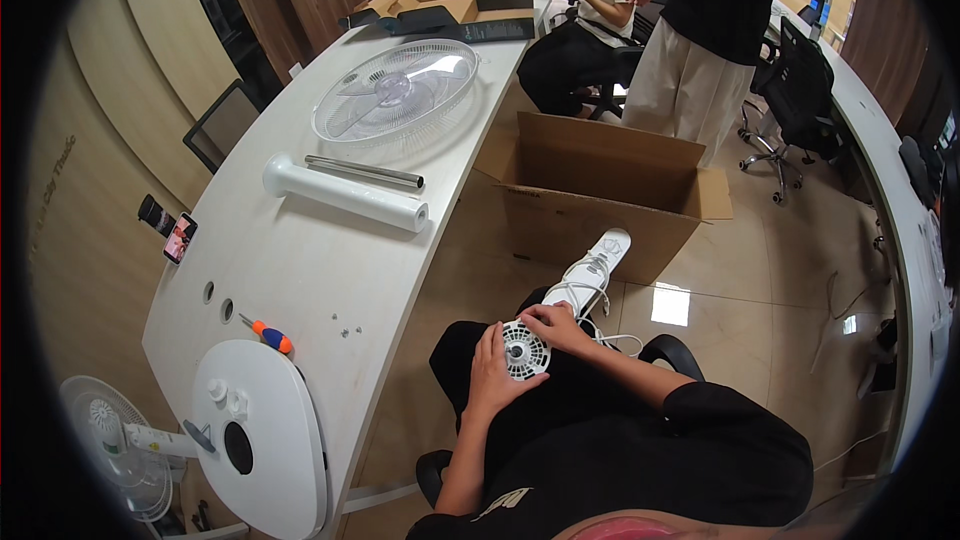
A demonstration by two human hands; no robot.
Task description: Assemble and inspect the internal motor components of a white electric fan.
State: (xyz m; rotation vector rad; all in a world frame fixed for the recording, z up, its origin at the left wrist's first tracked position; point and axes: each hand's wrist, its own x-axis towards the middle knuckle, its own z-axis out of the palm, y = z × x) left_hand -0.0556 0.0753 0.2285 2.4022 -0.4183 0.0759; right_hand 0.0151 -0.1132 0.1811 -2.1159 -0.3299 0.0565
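On my lap lies a white fan motor unit (526, 358) with a round slotted face and a dark centre shaft. My left hand (492, 372) curves round the near left side of that face. At its upper right rim, my right hand (556, 328) grips with bent fingers. A long white fan neck (608, 248) stretches away beyond the hands, a white cord (578, 292) wound around it. Whether the neck is one piece with the motor unit is hidden by my right hand.
On the white table at left lie a fan cage with blades (395, 90), a white tube (345, 195), a metal pipe (365, 172), a screwdriver (270, 337), several screws and a white base (265, 440). A cardboard box (600, 225) stands ahead; two people are beyond it.
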